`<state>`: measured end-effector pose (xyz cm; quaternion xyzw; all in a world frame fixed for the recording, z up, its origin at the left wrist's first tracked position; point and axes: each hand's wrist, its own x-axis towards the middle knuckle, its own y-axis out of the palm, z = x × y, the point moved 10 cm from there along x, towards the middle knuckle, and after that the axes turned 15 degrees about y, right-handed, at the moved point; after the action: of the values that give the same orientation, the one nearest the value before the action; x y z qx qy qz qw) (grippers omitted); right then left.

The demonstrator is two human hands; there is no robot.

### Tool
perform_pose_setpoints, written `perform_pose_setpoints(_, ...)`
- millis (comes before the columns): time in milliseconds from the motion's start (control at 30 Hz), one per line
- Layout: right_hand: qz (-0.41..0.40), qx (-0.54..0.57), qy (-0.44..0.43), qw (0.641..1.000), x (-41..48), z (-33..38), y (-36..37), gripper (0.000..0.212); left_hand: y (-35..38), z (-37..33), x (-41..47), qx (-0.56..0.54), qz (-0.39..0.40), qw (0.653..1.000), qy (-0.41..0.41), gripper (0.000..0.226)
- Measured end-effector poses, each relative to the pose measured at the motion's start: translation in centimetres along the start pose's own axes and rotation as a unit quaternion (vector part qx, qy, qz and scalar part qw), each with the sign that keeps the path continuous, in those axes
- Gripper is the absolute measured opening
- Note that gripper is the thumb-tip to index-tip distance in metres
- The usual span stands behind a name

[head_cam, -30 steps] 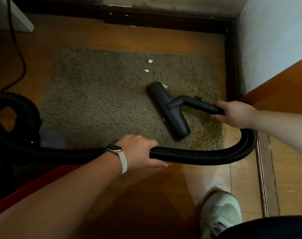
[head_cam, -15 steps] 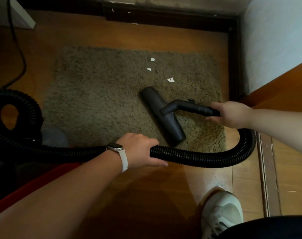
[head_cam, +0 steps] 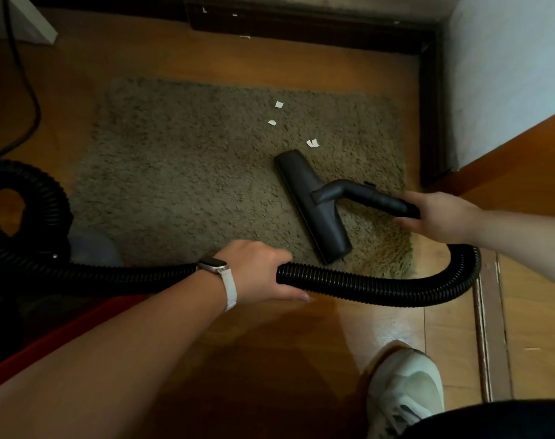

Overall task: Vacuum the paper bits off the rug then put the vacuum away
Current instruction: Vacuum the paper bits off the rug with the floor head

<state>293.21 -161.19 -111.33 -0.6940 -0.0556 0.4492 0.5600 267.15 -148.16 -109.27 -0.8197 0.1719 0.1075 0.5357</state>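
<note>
My right hand (head_cam: 441,217) curls round black plastic wand (head_cam: 377,198), steering wide black floor nozzle (head_cam: 314,210) flat on shaggy olive rug (head_cam: 175,185). My left hand (head_cam: 257,270) grips black ribbed hose (head_cam: 365,282), holding slack clear. White paper bits (head_cam: 312,143) just beyond nozzle, not yet collected.

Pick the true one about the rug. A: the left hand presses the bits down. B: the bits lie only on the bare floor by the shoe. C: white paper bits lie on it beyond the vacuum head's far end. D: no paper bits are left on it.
C: white paper bits lie on the rug just past the far end of the vacuum head.
</note>
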Motion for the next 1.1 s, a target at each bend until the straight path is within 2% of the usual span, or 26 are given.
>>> perform_pose_setpoints(167,-0.009,0.054,0.035,0.998,-0.1,-1.0,-0.1,0.025,-0.3,0.1,0.0,-0.002,-0.006,1.0,-0.003,0.061)
perform_pose_setpoints(400,-0.049,0.098,0.067,0.992,0.8,-1.4,-1.7,0.026,-1.0,1.2,-0.1,-0.009,-0.021,1.0,-0.018,0.058)
perform_pose_setpoints(567,-0.039,0.109,0.096,0.989,1.1,-1.8,-1.2,0.03,-1.6,2.1,-0.1,-0.005,-0.034,0.999,-0.031,0.055)
perform_pose_setpoints(800,-0.038,0.156,0.119,0.98,0.1,-3.8,-1.1,0.024,-1.9,2.4,0.3,0.007,-0.039,0.998,-0.041,0.059)
perform_pose_setpoints(1100,-0.006,0.05,0.068,0.996,-2.4,-2.5,1.7,0.018,-0.5,1.0,1.0,0.009,-0.006,1.0,0.007,0.059)
